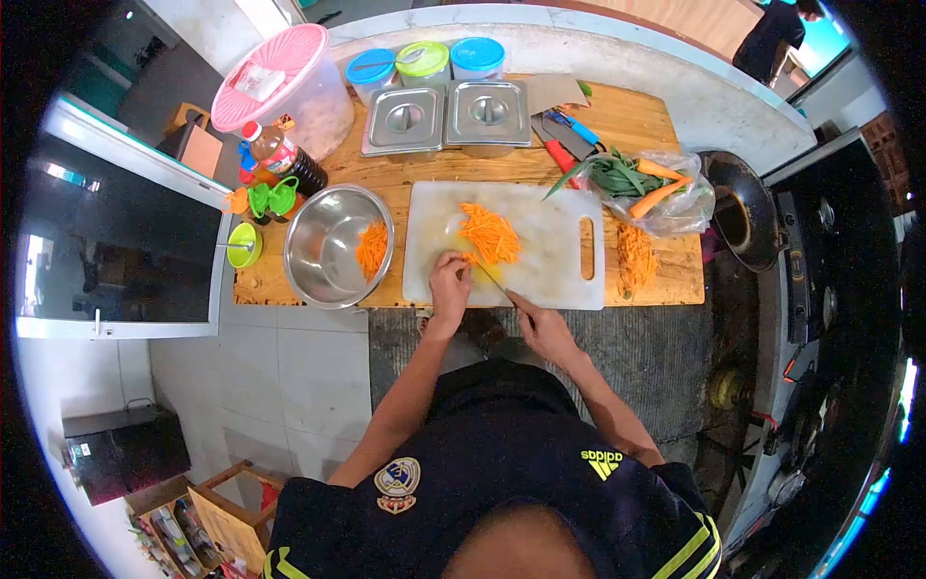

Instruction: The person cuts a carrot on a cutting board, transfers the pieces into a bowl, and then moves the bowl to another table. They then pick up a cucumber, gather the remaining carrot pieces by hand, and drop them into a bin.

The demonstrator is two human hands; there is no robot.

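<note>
On the white cutting board (550,280), my left hand (449,284) has its fingers curled down on a small piece of carrot (469,258), mostly hidden by the fingertips. My right hand (546,334) is closed around the handle of a kitchen knife (493,277). The blade points away from me, its tip close to my left fingertips. Just beyond the blade lies a pile of cut carrot strips (490,232). To the left stands a steel bowl (318,253) with more carrot strips (371,251) inside.
Orange shreds (636,261) lie right of the board, below a plastic bag (687,214) with carrots and greens. Behind are two lidded steel pans (403,118), a cleaver (571,135), lidded tubs and a sauce bottle (289,159). A wok (745,212) stands right. Another person is far back.
</note>
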